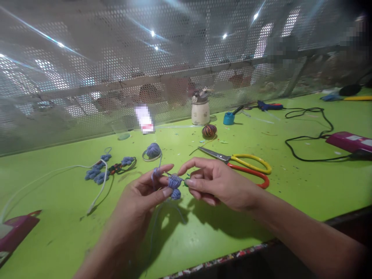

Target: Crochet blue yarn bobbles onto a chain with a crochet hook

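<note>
Between thumb and fingers, my left hand (pixel 145 193) pinches a small blue crochet piece (pixel 174 182) made of puffy stitches. Blue yarn wraps over the left index finger and runs back to a small yarn ball (pixel 153 150) on the table. My right hand (pixel 215 182) is closed on a crochet hook with a green handle (pixel 187 181), its thin shaft entering the stitches. Most of the handle is hidden by the fingers. A loose yarn tail hangs below the piece. Just beyond my right hand lie scissors (pixel 247 161) with one yellow and one red handle.
Finished blue crochet pieces (pixel 99 170) lie at left beside a white cable (pixel 103 182). Farther back stand a cream bottle (pixel 200 110), a multicoloured yarn ball (pixel 209 131) and a blue pot (pixel 228 118). Magenta devices (pixel 348 142) sit at both sides; a perforated metal screen (pixel 174 77) rises behind.
</note>
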Action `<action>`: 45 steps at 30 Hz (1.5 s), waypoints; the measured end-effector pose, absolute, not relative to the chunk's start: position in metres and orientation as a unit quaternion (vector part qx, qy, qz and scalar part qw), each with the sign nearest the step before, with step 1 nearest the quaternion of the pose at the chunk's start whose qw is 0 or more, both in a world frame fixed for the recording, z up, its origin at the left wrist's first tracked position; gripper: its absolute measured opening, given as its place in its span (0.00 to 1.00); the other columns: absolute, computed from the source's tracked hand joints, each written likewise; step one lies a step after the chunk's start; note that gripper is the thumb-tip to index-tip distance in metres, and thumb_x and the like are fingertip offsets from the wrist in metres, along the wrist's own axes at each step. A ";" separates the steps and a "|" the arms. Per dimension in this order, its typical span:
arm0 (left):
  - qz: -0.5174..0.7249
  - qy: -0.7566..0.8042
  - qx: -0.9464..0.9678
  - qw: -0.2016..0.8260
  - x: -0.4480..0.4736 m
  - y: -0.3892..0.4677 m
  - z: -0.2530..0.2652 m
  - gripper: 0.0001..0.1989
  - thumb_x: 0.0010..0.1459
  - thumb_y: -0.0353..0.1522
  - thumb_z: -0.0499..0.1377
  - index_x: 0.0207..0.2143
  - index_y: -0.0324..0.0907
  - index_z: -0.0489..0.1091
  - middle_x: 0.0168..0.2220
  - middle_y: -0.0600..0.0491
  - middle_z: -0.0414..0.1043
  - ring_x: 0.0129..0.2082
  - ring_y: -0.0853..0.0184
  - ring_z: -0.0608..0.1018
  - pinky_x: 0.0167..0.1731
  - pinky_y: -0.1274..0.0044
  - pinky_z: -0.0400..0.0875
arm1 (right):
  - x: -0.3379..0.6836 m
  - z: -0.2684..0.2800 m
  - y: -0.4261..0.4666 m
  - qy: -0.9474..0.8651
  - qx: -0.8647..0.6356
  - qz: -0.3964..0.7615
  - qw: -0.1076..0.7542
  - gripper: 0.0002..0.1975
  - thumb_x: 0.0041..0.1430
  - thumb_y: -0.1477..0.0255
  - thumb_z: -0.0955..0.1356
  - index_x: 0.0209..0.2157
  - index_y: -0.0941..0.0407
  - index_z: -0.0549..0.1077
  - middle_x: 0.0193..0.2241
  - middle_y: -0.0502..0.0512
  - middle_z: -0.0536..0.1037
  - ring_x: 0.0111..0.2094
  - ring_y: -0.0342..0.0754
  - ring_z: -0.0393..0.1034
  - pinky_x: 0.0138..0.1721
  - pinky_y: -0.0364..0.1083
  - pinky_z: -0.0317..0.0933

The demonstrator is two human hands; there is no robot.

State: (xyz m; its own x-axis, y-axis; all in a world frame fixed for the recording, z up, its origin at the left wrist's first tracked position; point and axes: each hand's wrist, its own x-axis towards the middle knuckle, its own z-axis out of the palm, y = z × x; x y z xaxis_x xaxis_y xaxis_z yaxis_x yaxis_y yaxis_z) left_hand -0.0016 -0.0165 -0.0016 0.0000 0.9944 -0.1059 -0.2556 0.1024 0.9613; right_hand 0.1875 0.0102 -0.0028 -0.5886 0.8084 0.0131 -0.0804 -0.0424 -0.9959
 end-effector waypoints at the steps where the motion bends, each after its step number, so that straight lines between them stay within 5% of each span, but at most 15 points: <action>1: 0.537 0.459 0.403 0.582 -0.002 -0.016 -0.002 0.19 0.39 0.25 0.71 0.38 0.43 0.81 0.27 0.55 0.76 0.30 0.69 0.75 0.36 0.77 0.68 | 0.187 -0.003 0.010 -0.604 -0.302 0.655 0.339 0.07 0.62 0.74 0.66 0.43 0.57 0.70 0.19 0.43 0.69 0.14 0.34 0.55 0.15 0.36 0.47; 17: 0.524 0.456 0.452 0.559 0.001 -0.014 -0.007 0.15 0.46 0.30 0.70 0.40 0.43 0.80 0.33 0.51 0.80 0.31 0.68 0.74 0.35 0.76 0.66 | 0.186 -0.010 0.016 -0.636 -0.346 0.601 0.339 0.17 0.61 0.74 0.66 0.50 0.60 0.76 0.18 0.45 0.67 0.15 0.35 0.55 0.17 0.38 0.48; 28: 0.542 0.462 0.492 0.501 0.000 -0.007 -0.015 0.15 0.43 0.28 0.71 0.38 0.43 0.81 0.21 0.56 0.75 0.21 0.71 0.70 0.22 0.79 0.63 | 0.184 -0.013 0.017 -0.622 -0.353 0.620 0.325 0.17 0.57 0.74 0.68 0.48 0.60 0.77 0.17 0.45 0.68 0.14 0.34 0.56 0.16 0.38 0.48; 36: 0.562 0.469 0.618 0.285 0.013 -0.022 -0.009 0.12 0.52 0.25 0.65 0.34 0.51 0.82 0.25 0.55 0.76 0.27 0.68 0.74 0.32 0.76 0.67 | 0.180 -0.017 0.013 -0.504 -0.308 0.721 0.362 0.19 0.55 0.72 0.71 0.49 0.61 0.75 0.18 0.44 0.69 0.13 0.34 0.54 0.14 0.36 0.43; 41: 0.632 0.429 0.446 0.467 0.013 -0.020 -0.013 0.14 0.47 0.27 0.69 0.38 0.50 0.81 0.27 0.57 0.76 0.27 0.72 0.73 0.30 0.79 0.68 | 0.169 -0.021 0.004 -0.465 -0.257 0.738 0.415 0.17 0.58 0.70 0.71 0.49 0.59 0.72 0.20 0.45 0.70 0.13 0.33 0.53 0.14 0.35 0.47; 45: 0.650 0.394 0.408 0.507 0.010 -0.015 -0.017 0.17 0.46 0.27 0.71 0.40 0.49 0.80 0.26 0.58 0.74 0.27 0.74 0.73 0.29 0.82 0.69 | 0.164 -0.024 0.001 -0.499 -0.262 0.694 0.448 0.17 0.59 0.69 0.70 0.49 0.58 0.71 0.20 0.44 0.69 0.14 0.33 0.54 0.15 0.36 0.48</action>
State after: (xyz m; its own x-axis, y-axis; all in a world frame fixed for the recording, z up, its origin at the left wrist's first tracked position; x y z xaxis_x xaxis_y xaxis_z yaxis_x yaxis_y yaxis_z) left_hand 0.0104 -0.0154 -0.0167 -0.1536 0.9794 0.1309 -0.3374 -0.1765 0.9247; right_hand 0.1641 0.0008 -0.0237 -0.4605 0.8838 0.0827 -0.3606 -0.1011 -0.9272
